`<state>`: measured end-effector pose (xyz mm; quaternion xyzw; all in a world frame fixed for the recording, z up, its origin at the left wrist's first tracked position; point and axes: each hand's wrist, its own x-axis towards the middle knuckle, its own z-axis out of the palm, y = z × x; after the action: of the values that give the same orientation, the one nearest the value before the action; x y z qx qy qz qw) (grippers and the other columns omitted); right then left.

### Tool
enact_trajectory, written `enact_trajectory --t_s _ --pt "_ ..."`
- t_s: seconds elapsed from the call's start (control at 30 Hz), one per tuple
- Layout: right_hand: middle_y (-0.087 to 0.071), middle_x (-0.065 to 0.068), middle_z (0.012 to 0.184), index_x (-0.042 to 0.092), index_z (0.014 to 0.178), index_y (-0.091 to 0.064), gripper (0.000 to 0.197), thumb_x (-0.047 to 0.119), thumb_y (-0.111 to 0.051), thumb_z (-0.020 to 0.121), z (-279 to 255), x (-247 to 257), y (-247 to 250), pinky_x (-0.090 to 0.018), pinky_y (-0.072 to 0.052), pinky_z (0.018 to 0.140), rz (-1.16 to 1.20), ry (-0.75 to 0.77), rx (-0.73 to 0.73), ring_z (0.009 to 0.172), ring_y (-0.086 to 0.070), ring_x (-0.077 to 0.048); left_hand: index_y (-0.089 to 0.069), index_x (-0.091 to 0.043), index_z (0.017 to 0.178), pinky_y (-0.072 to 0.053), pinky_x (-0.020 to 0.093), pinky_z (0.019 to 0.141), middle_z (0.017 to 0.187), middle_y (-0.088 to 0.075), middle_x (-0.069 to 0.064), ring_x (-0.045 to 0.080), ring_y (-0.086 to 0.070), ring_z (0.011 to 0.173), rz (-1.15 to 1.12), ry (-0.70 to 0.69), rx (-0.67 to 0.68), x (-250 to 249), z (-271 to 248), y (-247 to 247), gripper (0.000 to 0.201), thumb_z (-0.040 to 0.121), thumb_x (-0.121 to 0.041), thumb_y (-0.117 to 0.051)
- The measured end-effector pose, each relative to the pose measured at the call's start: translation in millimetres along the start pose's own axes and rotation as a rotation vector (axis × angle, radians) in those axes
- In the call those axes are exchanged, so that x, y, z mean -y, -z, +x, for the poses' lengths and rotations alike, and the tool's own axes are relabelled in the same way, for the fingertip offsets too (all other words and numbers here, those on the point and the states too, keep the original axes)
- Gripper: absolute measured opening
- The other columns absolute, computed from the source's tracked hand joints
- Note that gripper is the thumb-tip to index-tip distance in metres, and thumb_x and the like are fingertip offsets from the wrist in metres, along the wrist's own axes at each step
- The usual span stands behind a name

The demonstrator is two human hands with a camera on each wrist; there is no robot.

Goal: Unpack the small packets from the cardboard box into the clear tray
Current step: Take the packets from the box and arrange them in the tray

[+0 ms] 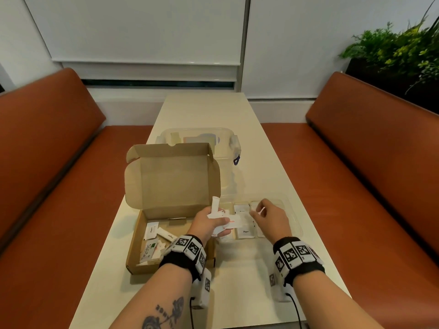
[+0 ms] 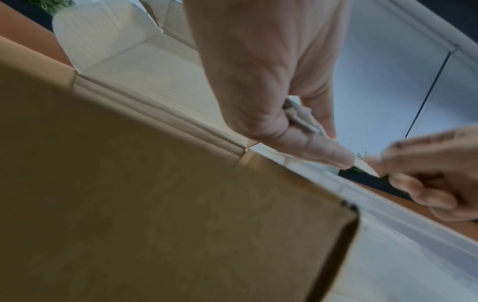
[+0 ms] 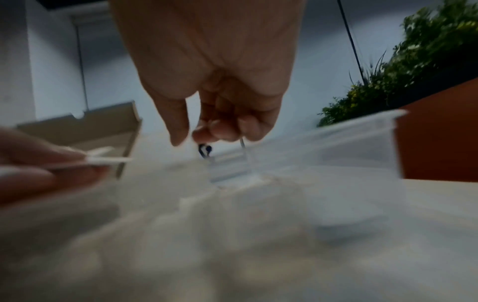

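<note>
- left hand (image 1: 209,223) grips a bunch of small packets (image 1: 228,223), fingers curled round them; one white stick packet (image 1: 215,205) pokes up out of the fist, long axis near upright, leaning away from the person
- right hand (image 1: 269,218) sits just right of the left hand, over the clear tray (image 1: 293,218); thumb and forefinger look pinched on something small and white, too blurred in the wrist view to name
- clear tray lies under and ahead of the right hand, touching the right side of the cardboard box (image 1: 166,233); a few packets already lie flat in it, one marked Pepper (image 1: 245,231)
- bunch is left of the right hand, near its fingertips, so the right hand is the nearer one for picking singles off and dropping them straight down
- more packets remain in the box, behind and left of the left hand, on the worktop (image 1: 261,293)
</note>
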<state>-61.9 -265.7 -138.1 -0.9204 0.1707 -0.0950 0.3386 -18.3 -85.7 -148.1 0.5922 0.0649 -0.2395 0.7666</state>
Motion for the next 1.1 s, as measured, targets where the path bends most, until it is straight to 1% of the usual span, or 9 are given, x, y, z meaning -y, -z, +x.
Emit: enact_trajectory --t_s 0.13,0.23,0.3,0.4,0.5,0.6,0.73,0.9,1.1 --pt "-0.063 0.004 0.071 0.020 0.082 -0.067 0.017 0.037 -0.070 0.081 -0.8 18.5 -5.8 -0.018 -0.043 0.061 0.257 0.037 0.144 0.064 -0.055 -0.006 -0.058 -0.004 0.100 -0.060 0.033 0.062 0.095 -0.063 0.015 0.026 -0.067 0.078 -0.014 -0.018 0.012 -1.0 -0.8 -2.5 0.028 0.079 0.013 -0.067" --pt "-0.063 -0.002 0.078 0.022 0.094 -0.071 0.014 0.025 -0.073 0.080 0.5 23.4 -4.7 -0.018 -0.045 0.063 0.284 0.061 0.292 0.069 -0.056 -0.009 -0.059 -0.004 0.100 -0.059 0.031 0.060 0.093 -0.062 0.013 0.024 -0.067 0.079 -0.020 -0.035 0.022 -2.9 -2.0 -3.0 0.028 0.079 0.012 -0.067" --pt "-0.059 -0.005 0.073 0.021 0.092 -0.071 0.013 0.017 -0.073 0.079 1.0 24.2 -2.0 -0.019 -0.044 0.061 0.286 0.060 0.321 0.066 -0.053 -0.011 -0.059 -0.004 0.101 -0.058 0.030 0.059 0.094 -0.062 0.012 0.025 -0.067 0.080 -0.029 -0.034 0.016 -3.5 -2.0 -2.3 0.027 0.079 0.010 -0.068" --pt "-0.061 -0.004 0.070 0.017 0.084 -0.070 0.009 0.014 -0.075 0.078 1.0 22.8 2.7 -0.014 -0.042 0.056 0.292 0.046 0.310 0.061 -0.052 -0.008 -0.058 -0.002 0.100 -0.058 0.029 0.057 0.091 -0.061 0.014 0.026 -0.066 0.077 -0.036 -0.028 0.012 -3.4 -2.6 -1.3 0.022 0.082 0.006 -0.067" --pt "-0.059 0.004 0.062 0.014 0.077 -0.068 0.008 0.012 -0.076 0.077 5.8 11.5 14.2 -0.009 -0.038 0.052 0.259 0.012 0.207 0.056 -0.049 -0.004 -0.054 -0.002 0.094 -0.052 0.028 0.053 0.079 -0.063 0.016 0.027 -0.065 0.065 -0.079 -0.027 0.039 -3.3 -3.7 0.1 0.018 0.083 0.009 -0.064" --pt "-0.060 0.004 0.063 0.012 0.073 -0.067 0.009 0.012 -0.075 0.077 11.2 -9.0 31.9 -0.015 -0.037 0.055 0.122 -0.065 0.149 0.062 -0.051 -0.009 -0.053 -0.003 0.095 -0.051 0.028 0.052 0.080 -0.062 0.017 0.026 -0.064 0.063 -0.076 -0.014 0.027 -3.7 -3.8 2.6 0.020 0.083 0.009 -0.064" --pt "-0.065 0.000 0.071 0.011 0.072 -0.067 0.010 0.012 -0.076 0.077 11.3 -26.8 37.9 -0.018 -0.042 0.057 0.001 -0.121 0.205 0.066 -0.057 -0.011 -0.051 -0.002 0.092 -0.045 0.027 0.048 0.080 -0.058 0.019 0.028 -0.061 0.063 -0.091 -0.005 0.046 -1.1 -3.6 3.1 0.019 0.084 0.013 -0.060" --pt "-0.066 0.004 0.073 0.016 0.072 -0.069 0.009 0.016 -0.077 0.076 8.5 -33.2 23.4 -0.025 -0.050 0.072 -0.132 -0.134 0.244 0.073 -0.061 -0.012 -0.054 -0.001 0.093 -0.047 0.028 0.051 0.078 -0.061 0.018 0.027 -0.063 0.064 -0.081 0.006 0.032 -0.6 -2.1 3.8 0.019 0.083 0.011 -0.063" --pt "-0.064 0.009 0.072 0.022 0.067 -0.064 0.015 0.017 -0.076 0.075 7.8 -34.1 15.6 -0.020 -0.046 0.065 -0.226 -0.113 0.213 0.072 -0.060 -0.010 -0.053 -0.001 0.096 -0.045 0.029 0.053 0.077 -0.062 0.018 0.027 -0.063 0.063 -0.081 0.011 0.022 -0.1 -2.5 4.8 0.020 0.083 0.012 -0.062"
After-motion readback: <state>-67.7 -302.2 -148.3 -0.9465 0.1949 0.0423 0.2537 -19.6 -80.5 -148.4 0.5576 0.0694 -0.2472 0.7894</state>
